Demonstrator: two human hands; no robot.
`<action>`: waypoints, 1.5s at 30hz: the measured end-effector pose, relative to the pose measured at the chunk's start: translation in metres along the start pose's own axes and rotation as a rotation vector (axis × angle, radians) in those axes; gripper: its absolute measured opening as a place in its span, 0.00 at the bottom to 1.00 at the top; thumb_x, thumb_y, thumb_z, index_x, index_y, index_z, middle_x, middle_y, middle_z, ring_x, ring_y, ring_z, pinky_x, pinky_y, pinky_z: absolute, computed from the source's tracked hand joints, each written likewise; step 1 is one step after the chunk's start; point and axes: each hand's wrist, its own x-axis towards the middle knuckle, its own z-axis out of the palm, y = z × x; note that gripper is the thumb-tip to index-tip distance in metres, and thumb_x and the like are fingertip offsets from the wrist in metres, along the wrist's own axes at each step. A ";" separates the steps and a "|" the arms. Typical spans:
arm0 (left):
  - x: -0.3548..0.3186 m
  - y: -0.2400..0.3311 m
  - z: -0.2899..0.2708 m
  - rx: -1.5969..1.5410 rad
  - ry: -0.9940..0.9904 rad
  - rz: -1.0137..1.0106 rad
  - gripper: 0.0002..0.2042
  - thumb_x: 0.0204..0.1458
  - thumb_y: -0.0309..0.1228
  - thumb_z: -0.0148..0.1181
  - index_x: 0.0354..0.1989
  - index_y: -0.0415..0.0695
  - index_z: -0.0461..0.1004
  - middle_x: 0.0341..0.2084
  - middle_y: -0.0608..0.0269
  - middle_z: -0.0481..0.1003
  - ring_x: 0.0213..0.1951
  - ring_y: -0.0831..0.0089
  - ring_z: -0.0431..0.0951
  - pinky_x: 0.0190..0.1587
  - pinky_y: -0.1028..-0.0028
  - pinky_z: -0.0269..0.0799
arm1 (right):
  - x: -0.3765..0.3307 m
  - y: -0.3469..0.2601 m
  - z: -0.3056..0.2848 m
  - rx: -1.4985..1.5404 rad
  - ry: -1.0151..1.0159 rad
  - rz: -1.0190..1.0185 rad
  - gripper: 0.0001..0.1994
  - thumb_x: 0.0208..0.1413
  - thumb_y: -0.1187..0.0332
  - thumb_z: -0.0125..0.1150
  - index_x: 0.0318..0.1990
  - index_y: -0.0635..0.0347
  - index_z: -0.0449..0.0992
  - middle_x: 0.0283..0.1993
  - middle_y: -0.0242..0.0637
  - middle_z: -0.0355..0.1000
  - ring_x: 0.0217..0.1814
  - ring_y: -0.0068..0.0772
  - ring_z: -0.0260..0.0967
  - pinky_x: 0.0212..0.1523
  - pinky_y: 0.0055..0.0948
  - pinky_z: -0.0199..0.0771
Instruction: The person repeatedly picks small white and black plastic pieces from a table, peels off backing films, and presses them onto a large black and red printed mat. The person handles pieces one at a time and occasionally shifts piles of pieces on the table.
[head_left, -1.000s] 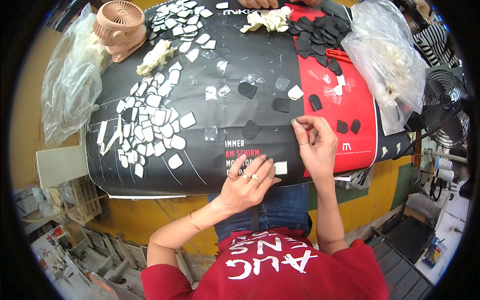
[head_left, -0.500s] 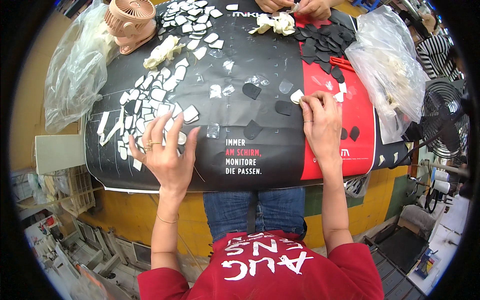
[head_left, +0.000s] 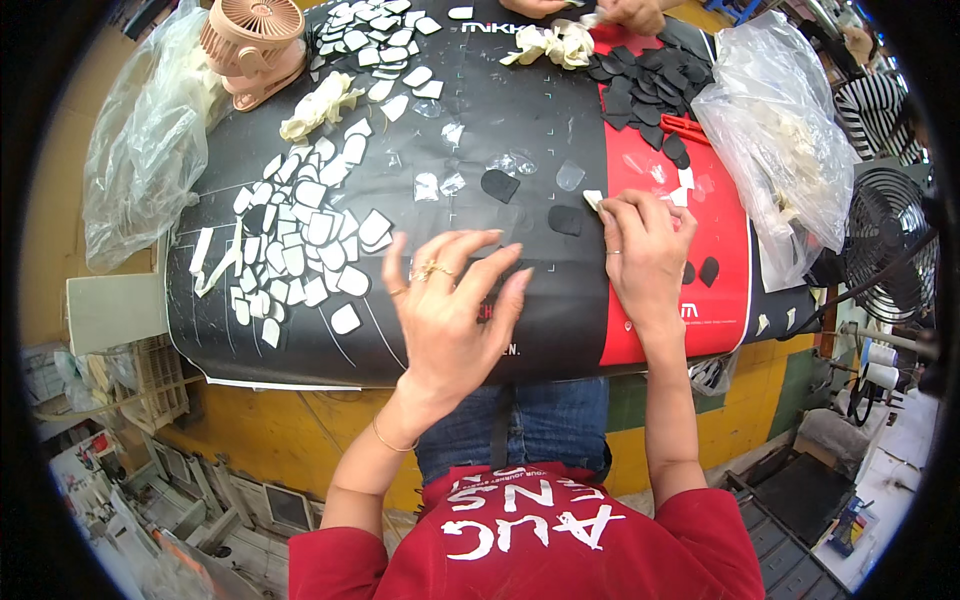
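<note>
My right hand (head_left: 648,245) is over the line where the mat's black and red parts meet. Its fingertips pinch a small white rounded piece (head_left: 593,200), tilted so that it looks narrow. Over the black part of the mat hovers my left hand (head_left: 450,305), fingers spread, nothing visible in them. Left of it lies a loose spread of white rounded pieces with dark edges (head_left: 318,228). Two dark rounded pieces, one upper (head_left: 500,185) and one lower (head_left: 566,220), lie flat between my hands, beside a clear film piece (head_left: 570,176).
A pink fan (head_left: 255,45) stands at the far left. Dark pieces (head_left: 650,85) are heaped at the far right beside a red tool (head_left: 685,128). Plastic bags flank the mat, the right one (head_left: 775,130) bulging. Another person's hands (head_left: 630,12) work at the far edge near cream cloth scraps (head_left: 552,45).
My left hand has moved right, from the white pieces to the mat's middle. The white piece in my right hand has tilted and shows a narrower side.
</note>
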 end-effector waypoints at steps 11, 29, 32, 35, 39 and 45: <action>0.007 0.024 0.024 -0.653 -0.126 -0.352 0.08 0.50 0.31 0.69 0.36 0.41 0.83 0.37 0.59 0.81 0.41 0.65 0.79 0.53 0.67 0.64 | -0.027 -0.039 -0.050 0.155 0.030 -0.018 0.08 0.52 0.69 0.69 0.40 0.54 0.80 0.40 0.25 0.74 0.42 0.24 0.72 0.57 0.38 0.57; -0.033 0.001 -0.001 -0.091 0.084 0.093 0.08 0.46 0.27 0.68 0.36 0.50 0.83 0.40 0.70 0.79 0.40 0.73 0.78 0.55 0.64 0.62 | -0.031 -0.028 -0.041 0.859 -0.225 0.551 0.13 0.61 0.61 0.66 0.37 0.64 0.78 0.35 0.35 0.76 0.28 0.25 0.68 0.33 0.26 0.65; -0.040 -0.010 -0.005 0.191 0.198 0.563 0.08 0.48 0.32 0.65 0.37 0.58 0.84 0.44 0.79 0.78 0.43 0.82 0.77 0.62 0.64 0.56 | -0.038 -0.034 -0.052 1.538 -0.533 0.749 0.19 0.72 0.60 0.46 0.44 0.70 0.74 0.33 0.39 0.76 0.24 0.19 0.70 0.25 0.16 0.67; -0.042 -0.027 -0.011 0.219 0.184 0.693 0.07 0.50 0.34 0.64 0.36 0.58 0.84 0.44 0.80 0.78 0.44 0.83 0.77 0.62 0.66 0.56 | -0.038 -0.036 -0.058 1.573 -0.814 0.817 0.13 0.68 0.68 0.55 0.50 0.71 0.74 0.38 0.42 0.78 0.29 0.21 0.73 0.30 0.19 0.74; -0.038 -0.037 -0.011 0.242 0.151 0.762 0.07 0.50 0.35 0.64 0.37 0.59 0.84 0.46 0.79 0.78 0.45 0.83 0.77 0.63 0.66 0.56 | -0.040 -0.042 -0.056 1.636 -0.816 0.838 0.17 0.61 0.78 0.62 0.56 0.71 0.73 0.41 0.41 0.79 0.36 0.24 0.77 0.37 0.21 0.78; -0.035 -0.031 0.002 0.237 -0.126 0.209 0.21 0.48 0.47 0.67 0.50 0.55 0.79 0.59 0.64 0.72 0.58 0.68 0.70 0.65 0.59 0.50 | -0.043 -0.038 -0.054 1.133 -0.515 0.674 0.13 0.58 0.76 0.67 0.50 0.67 0.79 0.39 0.35 0.79 0.38 0.21 0.76 0.43 0.22 0.75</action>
